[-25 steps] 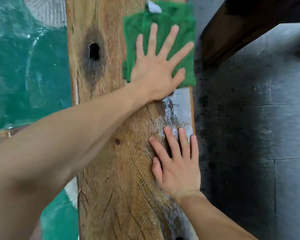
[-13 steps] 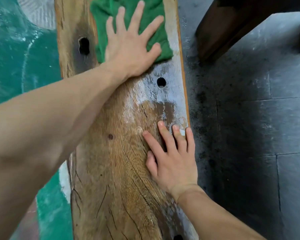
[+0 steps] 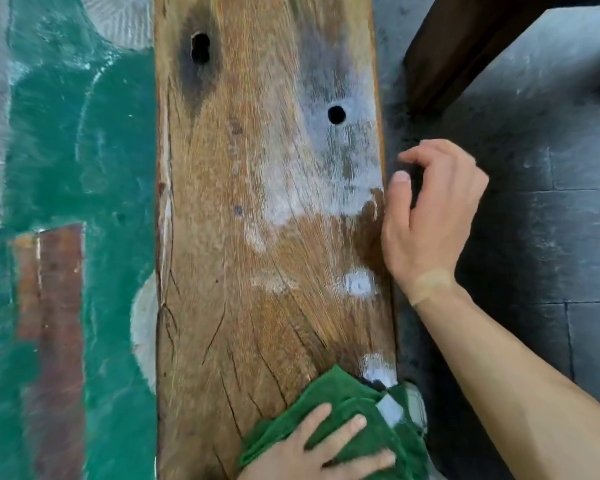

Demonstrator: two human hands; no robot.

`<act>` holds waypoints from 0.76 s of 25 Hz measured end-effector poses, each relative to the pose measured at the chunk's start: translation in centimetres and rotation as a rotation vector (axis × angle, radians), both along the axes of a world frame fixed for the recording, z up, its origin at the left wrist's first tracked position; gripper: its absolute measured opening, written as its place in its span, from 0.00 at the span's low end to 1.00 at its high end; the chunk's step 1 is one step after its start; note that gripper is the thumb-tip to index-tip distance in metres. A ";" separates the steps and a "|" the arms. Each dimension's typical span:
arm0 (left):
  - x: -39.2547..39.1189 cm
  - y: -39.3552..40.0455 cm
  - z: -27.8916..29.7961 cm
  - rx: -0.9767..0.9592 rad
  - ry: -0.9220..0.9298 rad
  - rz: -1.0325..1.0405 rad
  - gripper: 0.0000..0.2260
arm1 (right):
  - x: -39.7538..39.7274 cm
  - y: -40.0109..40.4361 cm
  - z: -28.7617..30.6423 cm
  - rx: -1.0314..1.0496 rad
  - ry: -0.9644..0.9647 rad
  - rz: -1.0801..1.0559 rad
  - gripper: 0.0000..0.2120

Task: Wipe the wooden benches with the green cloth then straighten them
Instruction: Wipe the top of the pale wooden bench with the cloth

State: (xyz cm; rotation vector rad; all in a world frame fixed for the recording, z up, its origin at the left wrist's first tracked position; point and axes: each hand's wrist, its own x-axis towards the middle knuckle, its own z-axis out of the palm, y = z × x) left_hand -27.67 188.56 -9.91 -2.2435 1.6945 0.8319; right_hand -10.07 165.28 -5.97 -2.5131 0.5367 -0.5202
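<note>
**Cloth pulled back to the near end of the bench**

Since half a second ago the green terry cloth has travelled from the top of the frame down to the bottom centre, and the right hand has lifted off the plank to its right edge.

The long weathered wooden bench plank runs top to bottom through the middle of the frame, its long axis pointing away from the person. The left hand, at the bottom centre, lies flat on the cloth with fingers spread, pressing it onto the plank's lower right corner. So nearly all of the bench lies above this hand, and the pale chalky patches around the small round hole in the upper right lie well away from the cloth. The left hand is the one on the cloth; a next stroke would probably run up the plank towards those patches.

The right hand hovers beside the plank's right edge, fingers loosely curled and holding nothing; whether it touches the edge I cannot tell.
</note>
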 end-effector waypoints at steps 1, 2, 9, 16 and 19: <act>2.3 -1.2 -0.3 -0.092 -0.044 -0.016 0.24 | 0.1 -0.6 0.0 -0.010 -0.008 -0.022 0.14; 6.2 -2.9 -0.4 -0.195 0.001 0.006 0.26 | 0.3 -1.1 0.0 -0.016 -0.024 -0.039 0.14; 36.7 -8.2 0.5 -0.205 -0.310 0.855 0.28 | 3.1 -1.4 -0.8 -0.053 0.054 0.040 0.16; 13.1 0.1 -1.0 -0.070 0.167 1.668 0.19 | 16.3 2.8 -2.6 -0.302 0.472 0.359 0.24; 12.7 2.5 -2.9 0.078 0.581 1.584 0.19 | 16.3 3.1 -3.8 -0.343 0.469 0.330 0.26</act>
